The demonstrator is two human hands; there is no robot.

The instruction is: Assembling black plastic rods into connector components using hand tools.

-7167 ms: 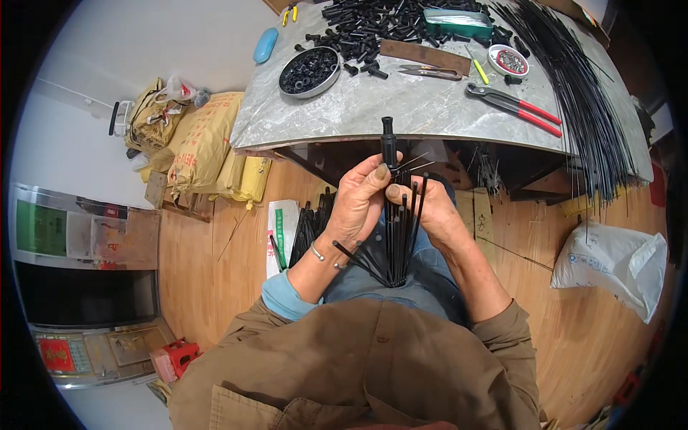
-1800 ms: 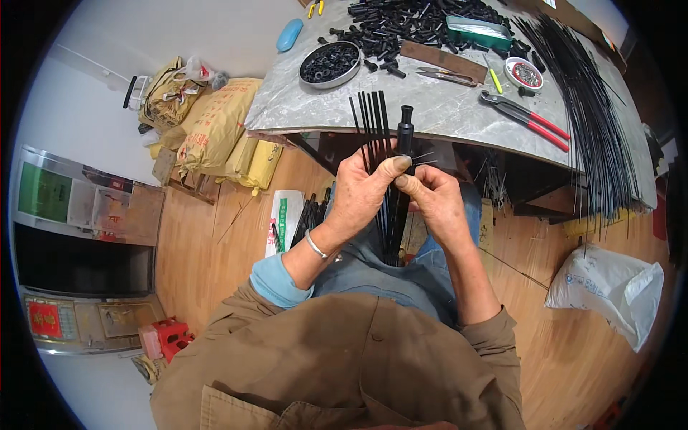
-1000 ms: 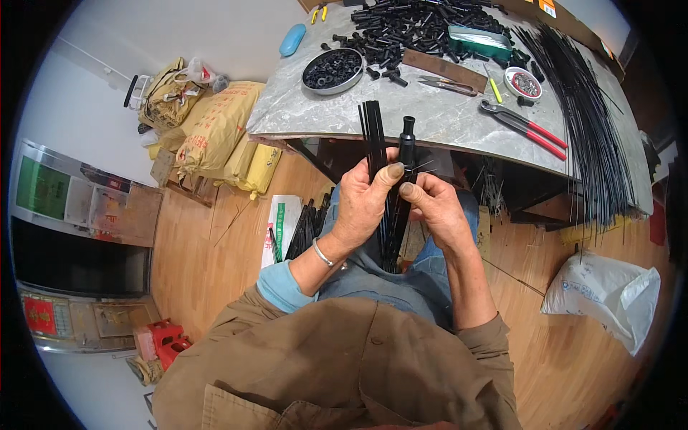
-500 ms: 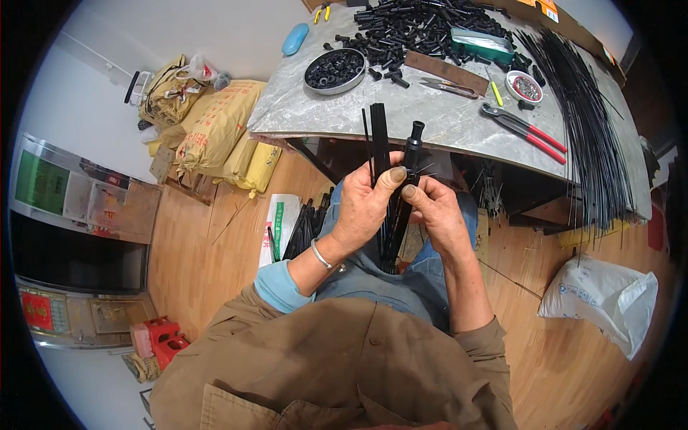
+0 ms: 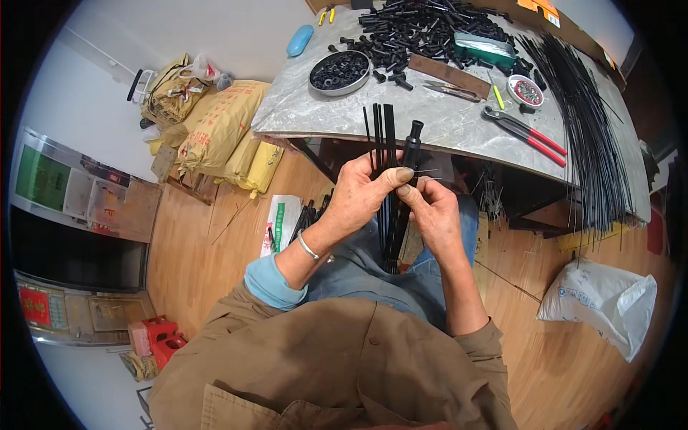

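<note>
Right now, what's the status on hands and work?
Left hand gripping black rods. Right hand close beside, just below black handle. Red-handled pincers lying apart on gray table.

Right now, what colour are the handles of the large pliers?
The handles are red, clearest in the head view.

Grey marble-patterned table (image 5: 301, 107), clock face centred on its top. Black fittings (image 5: 423, 29) heaped loose, 11 to 12. Blue case (image 5: 300, 41) at 10; round dish (image 5: 340, 92) of small black rings at 9. Middle: flat brown bar (image 5: 448, 77), pointed snips (image 5: 453, 91) just below it. Green box (image 5: 485, 55) at 1; small white tub (image 5: 511, 92) at 3; red-handled pincers (image 5: 524, 135) at 4. Black rods (image 5: 584, 129) along the 3 o'clock end, tips overhanging.

Wood-plank floor (image 5: 193, 279), by whole view: white sack (image 5: 598, 304) at 4, red stool (image 5: 166, 337) at 8.
</note>
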